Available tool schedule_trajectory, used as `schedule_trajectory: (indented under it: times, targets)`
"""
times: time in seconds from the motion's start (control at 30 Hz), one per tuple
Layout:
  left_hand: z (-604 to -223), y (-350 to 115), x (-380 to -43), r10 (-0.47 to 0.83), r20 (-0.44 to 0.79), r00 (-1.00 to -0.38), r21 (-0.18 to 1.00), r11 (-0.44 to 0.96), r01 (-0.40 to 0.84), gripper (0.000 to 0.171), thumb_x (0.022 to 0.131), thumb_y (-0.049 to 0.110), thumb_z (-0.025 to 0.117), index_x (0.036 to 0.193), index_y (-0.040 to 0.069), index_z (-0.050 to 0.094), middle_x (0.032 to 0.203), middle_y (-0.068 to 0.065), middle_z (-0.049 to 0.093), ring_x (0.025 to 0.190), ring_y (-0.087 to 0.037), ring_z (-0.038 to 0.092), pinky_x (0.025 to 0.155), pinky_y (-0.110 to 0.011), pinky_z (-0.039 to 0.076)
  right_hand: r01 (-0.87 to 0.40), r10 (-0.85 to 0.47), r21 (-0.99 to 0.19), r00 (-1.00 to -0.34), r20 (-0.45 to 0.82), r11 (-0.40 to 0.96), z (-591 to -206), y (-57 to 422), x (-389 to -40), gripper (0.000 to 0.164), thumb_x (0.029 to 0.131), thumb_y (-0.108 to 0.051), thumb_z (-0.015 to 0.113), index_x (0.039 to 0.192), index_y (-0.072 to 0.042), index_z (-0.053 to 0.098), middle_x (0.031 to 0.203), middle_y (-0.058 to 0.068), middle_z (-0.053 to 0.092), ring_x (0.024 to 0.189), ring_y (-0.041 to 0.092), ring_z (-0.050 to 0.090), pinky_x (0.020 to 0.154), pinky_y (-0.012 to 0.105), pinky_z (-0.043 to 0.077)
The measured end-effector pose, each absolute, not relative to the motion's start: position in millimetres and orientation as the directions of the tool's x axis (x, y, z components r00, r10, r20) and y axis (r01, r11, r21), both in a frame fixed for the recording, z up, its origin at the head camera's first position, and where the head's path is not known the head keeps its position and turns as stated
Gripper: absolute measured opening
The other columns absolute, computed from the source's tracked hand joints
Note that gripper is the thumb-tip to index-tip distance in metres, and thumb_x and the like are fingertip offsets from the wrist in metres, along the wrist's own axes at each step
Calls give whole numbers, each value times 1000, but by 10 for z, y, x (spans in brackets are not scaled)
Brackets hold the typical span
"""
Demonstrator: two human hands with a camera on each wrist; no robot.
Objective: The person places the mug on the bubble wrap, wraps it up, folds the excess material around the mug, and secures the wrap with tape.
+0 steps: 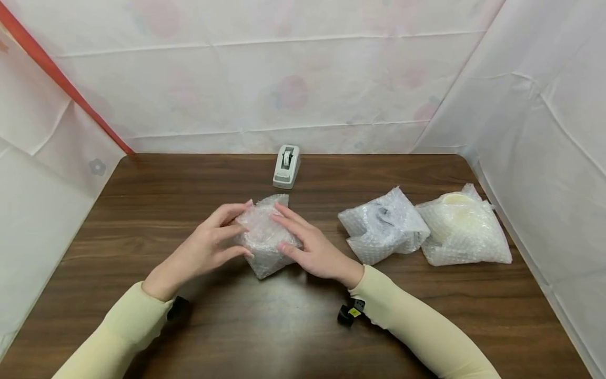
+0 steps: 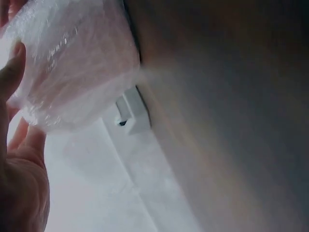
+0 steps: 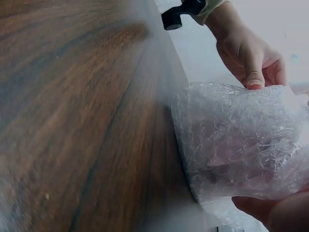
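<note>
A bubble-wrapped bundle (image 1: 266,231), with something pinkish showing through the plastic, sits on the table between the two hands. My left hand (image 1: 210,242) holds its left side, fingers and thumb spread around the edge. On the opposite side my right hand (image 1: 316,250) grips it, fingers over the top and thumb lower down the near side. Through the right wrist view the crinkled wrap (image 3: 231,140) covers the item, so its kind is hidden. The left wrist view shows the left thumb (image 2: 14,67) against the wrap.
A white tape dispenser (image 1: 286,167) stands behind the bundle near the table's back edge. To the right lie two more bubble-wrapped packages, one with a dark marking (image 1: 388,226) and one with a cream-coloured item (image 1: 461,226). Pale curtains (image 1: 303,79) surround the wooden table (image 1: 156,210).
</note>
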State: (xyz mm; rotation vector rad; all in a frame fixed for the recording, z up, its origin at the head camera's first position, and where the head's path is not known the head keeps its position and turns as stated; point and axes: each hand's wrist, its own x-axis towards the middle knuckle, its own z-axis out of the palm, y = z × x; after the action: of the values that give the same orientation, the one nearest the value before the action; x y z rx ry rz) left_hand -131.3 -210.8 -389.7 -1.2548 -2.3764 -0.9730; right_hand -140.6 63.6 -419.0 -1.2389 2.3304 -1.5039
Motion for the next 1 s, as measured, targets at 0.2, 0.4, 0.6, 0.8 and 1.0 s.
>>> schedule_trajectory:
  times: [0.2, 0.4, 0.6, 0.8, 1.0]
  targets:
    - [-3925, -2070, -1312, 507, 550, -664, 586, 333, 739, 56, 55, -7, 93, 100, -4, 58, 139, -21, 50, 135, -30, 46, 102, -25, 43, -564, -685, -796, -670, 287, 218, -4165, 631, -1395, 57, 102, -23, 56, 154, -10, 37, 166, -1, 13, 148, 14, 18, 116, 44, 26]
    - [-3861, -2090, -1322, 666, 520, -535, 411, 354, 840, 49, 84, 16, 81, 126, -1, 62, 137, -16, 58, 133, -33, 49, 107, -26, 38, -573, -696, -786, -662, 276, 234, -4146, 629, -1394, 57, 103, -25, 55, 154, -9, 36, 166, 1, 12, 148, 18, 19, 116, 46, 27]
    - [-3712, -2084, -1303, 773, 360, -522, 250, 459, 852, 43, 85, 15, 81, 125, 8, 66, 137, -6, 59, 128, -21, 54, 101, -31, 46, -613, -713, -738, -649, 267, 282, -4084, 650, -1409, 59, 103, -28, 54, 155, -8, 34, 166, 2, 13, 149, 16, 16, 117, 42, 24]
    - [-3628, -2035, -1291, 806, 296, -512, 170, 483, 859, 40, 84, 11, 81, 123, 9, 69, 134, -3, 61, 128, -18, 54, 93, -41, 52, -745, -754, -618, -551, 358, 251, -3987, 677, -1442, 46, 105, -23, 49, 147, -5, 48, 161, 6, 30, 150, 22, 16, 120, 37, 17]
    - [-3643, -2027, -1301, 831, 281, -480, 145, 457, 877, 41, 86, 12, 79, 125, 7, 68, 133, -3, 63, 129, -21, 53, 109, -45, 38, -820, -807, -504, -479, 345, 271, -3891, 657, -1472, 39, 101, -25, 60, 135, -7, 61, 143, 3, 55, 146, 20, 29, 117, 29, 22]
